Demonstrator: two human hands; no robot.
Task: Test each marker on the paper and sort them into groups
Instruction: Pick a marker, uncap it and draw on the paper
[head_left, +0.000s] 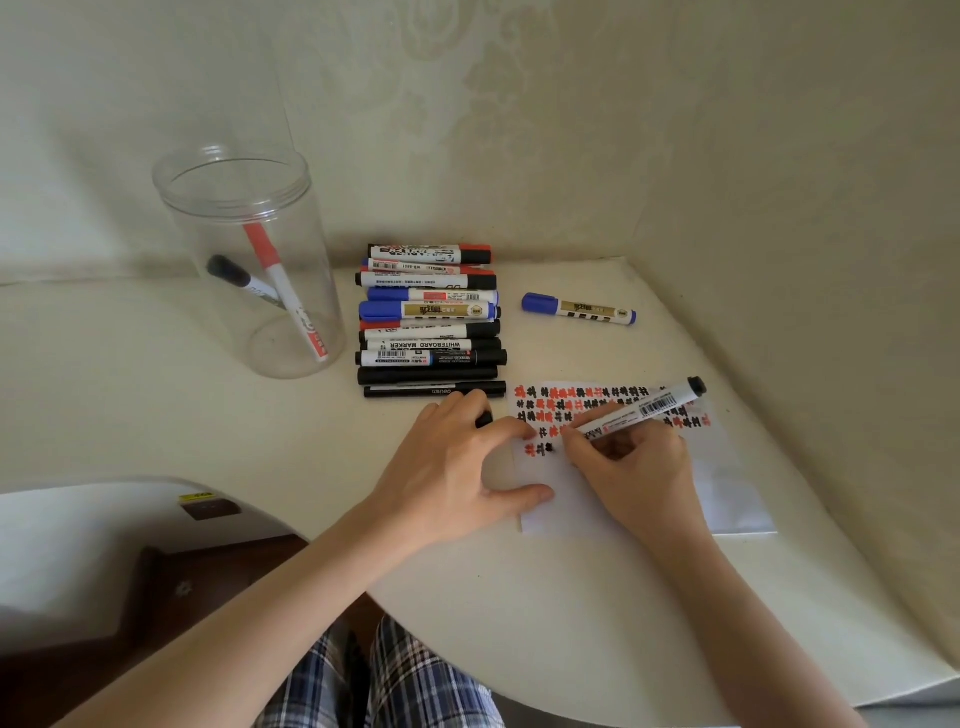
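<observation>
Table (519, 597): pale, rounded edge, set against a patterned wall; carries everything below.
Paper (582, 499): white sheet lying flat on the table; landmark for all places here.
Jar (249, 260): clear plastic, upright, open at the top, well to the left of the paper and farther back; holds two markers leaning inside, one red-capped, one black-capped.
Marker row (428, 322): about a dozen capped markers lying side by side, just behind and left of the paper's far left corner; red caps at the back, blue in the middle, black nearest the paper.
Left hand (457, 467): at the paper's left edge, thumb and index tip pressing on the sheet, remaining fingers curled around a small black cap (484, 419).
Right hand (636, 473): over the paper's middle, fingers pinching the black marker.
Black marker (641, 410): uncapped, tilted, tip down on the paper, back end pointing up and right.
Blue marker (579, 309): capped, lying alone behind the paper, apart from the row.
Test marks (597, 408): rows of red and black scribbles across the paper's far part.
</observation>
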